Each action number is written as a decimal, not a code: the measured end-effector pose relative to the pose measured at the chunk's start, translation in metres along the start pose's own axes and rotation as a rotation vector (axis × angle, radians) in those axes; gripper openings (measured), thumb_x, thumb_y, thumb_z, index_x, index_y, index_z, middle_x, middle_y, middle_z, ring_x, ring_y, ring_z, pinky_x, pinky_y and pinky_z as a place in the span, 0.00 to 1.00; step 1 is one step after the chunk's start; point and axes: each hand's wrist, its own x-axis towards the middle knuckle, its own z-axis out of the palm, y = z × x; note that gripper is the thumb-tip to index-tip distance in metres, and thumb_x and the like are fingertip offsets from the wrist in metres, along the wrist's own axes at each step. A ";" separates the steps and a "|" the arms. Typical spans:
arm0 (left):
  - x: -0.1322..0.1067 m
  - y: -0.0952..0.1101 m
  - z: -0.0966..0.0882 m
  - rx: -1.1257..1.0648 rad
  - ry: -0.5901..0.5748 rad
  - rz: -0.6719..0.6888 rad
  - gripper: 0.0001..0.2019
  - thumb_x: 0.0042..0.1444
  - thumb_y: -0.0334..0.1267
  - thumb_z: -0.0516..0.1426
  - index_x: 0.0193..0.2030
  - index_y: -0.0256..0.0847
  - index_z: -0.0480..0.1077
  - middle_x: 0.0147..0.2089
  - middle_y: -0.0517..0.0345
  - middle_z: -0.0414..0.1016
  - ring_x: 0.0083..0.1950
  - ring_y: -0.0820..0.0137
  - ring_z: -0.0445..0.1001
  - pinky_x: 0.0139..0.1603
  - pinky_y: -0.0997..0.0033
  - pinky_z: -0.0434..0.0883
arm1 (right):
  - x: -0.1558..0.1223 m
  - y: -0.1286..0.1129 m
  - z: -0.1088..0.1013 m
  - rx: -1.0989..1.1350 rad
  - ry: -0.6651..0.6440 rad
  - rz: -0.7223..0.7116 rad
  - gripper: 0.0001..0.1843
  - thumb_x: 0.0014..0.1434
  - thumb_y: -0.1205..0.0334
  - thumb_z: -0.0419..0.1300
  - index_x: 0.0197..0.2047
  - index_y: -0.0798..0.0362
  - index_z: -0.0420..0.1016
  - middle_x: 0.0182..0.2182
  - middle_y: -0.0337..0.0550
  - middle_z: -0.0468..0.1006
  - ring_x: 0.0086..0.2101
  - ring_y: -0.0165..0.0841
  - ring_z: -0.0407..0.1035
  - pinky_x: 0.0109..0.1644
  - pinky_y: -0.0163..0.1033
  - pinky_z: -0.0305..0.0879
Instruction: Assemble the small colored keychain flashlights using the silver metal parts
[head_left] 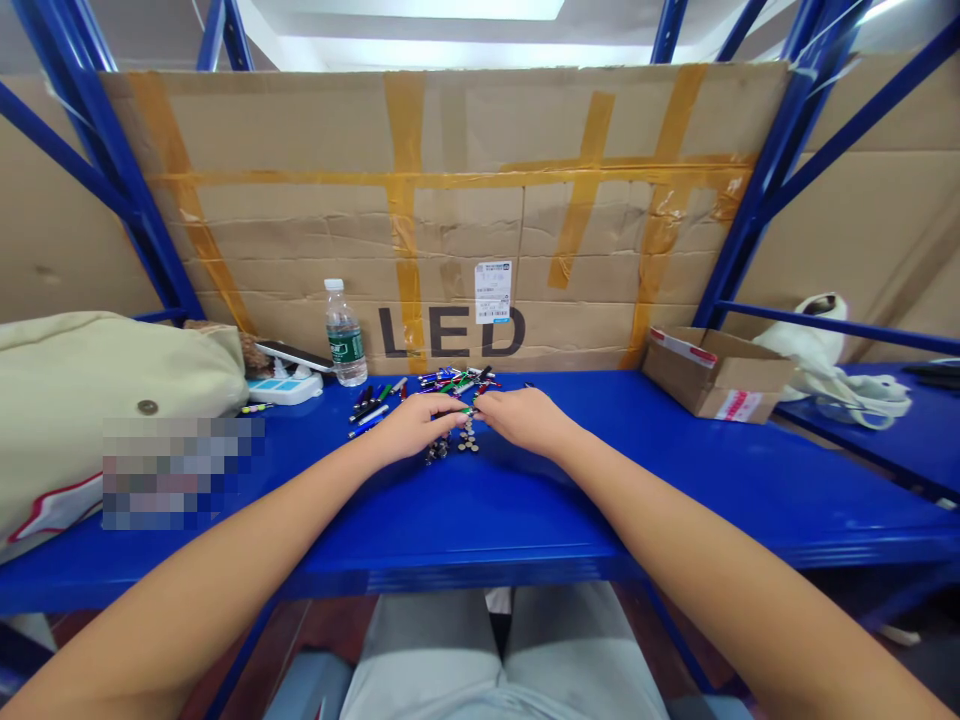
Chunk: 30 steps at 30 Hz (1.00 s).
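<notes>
My left hand (416,424) and my right hand (529,416) meet over the blue table, fingers closed in a pinch. Between their fingertips is a small green tube (469,411), mostly covered by the fingers. Just below it lie several small round button cells (469,440). Small dark metal pieces (436,452) are beside them, under my left hand. Behind the hands spreads a loose heap of slim coloured metal tubes (459,380), and more tubes (369,421) lie to the left.
A water bottle (345,338) stands at the back left, near a white power strip (285,388) and a phone (294,356). A cream bag (112,390) fills the left side. An open cardboard box (712,375) sits at the right. Taped cardboard (330,220) walls the back.
</notes>
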 end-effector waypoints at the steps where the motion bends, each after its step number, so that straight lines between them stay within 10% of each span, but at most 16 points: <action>1: 0.000 -0.001 0.000 0.010 0.003 0.026 0.13 0.61 0.42 0.51 0.43 0.40 0.74 0.40 0.57 0.77 0.38 0.69 0.73 0.42 0.70 0.68 | 0.000 -0.001 0.000 -0.010 -0.001 -0.018 0.12 0.66 0.59 0.45 0.40 0.52 0.67 0.38 0.46 0.78 0.35 0.35 0.71 0.31 0.35 0.53; 11: -0.003 -0.007 0.003 0.278 0.041 0.269 0.14 0.63 0.42 0.50 0.47 0.41 0.72 0.43 0.53 0.77 0.44 0.69 0.73 0.46 0.69 0.68 | -0.005 -0.003 0.005 0.054 -0.051 -0.079 0.12 0.64 0.61 0.46 0.37 0.54 0.69 0.32 0.45 0.76 0.31 0.33 0.69 0.31 0.35 0.53; 16: -0.005 -0.003 0.000 0.566 0.277 0.415 0.14 0.64 0.42 0.49 0.46 0.41 0.72 0.41 0.54 0.78 0.41 0.69 0.73 0.39 0.70 0.65 | -0.003 -0.009 0.014 0.817 0.037 0.022 0.20 0.66 0.53 0.40 0.29 0.53 0.62 0.20 0.36 0.66 0.22 0.27 0.60 0.29 0.33 0.57; 23: -0.008 0.000 -0.005 0.810 0.413 0.559 0.10 0.62 0.37 0.51 0.47 0.43 0.71 0.40 0.56 0.79 0.36 0.72 0.73 0.32 0.69 0.58 | 0.001 -0.017 0.007 1.700 -0.248 0.153 0.19 0.63 0.48 0.45 0.28 0.52 0.59 0.10 0.26 0.52 0.12 0.23 0.41 0.15 0.30 0.47; 30: -0.003 -0.002 0.004 0.445 0.295 0.388 0.12 0.61 0.39 0.51 0.46 0.40 0.72 0.40 0.53 0.77 0.41 0.69 0.73 0.40 0.71 0.66 | 0.001 -0.007 0.006 1.303 -0.125 0.203 0.22 0.61 0.44 0.47 0.26 0.52 0.59 0.15 0.30 0.57 0.16 0.24 0.51 0.20 0.31 0.51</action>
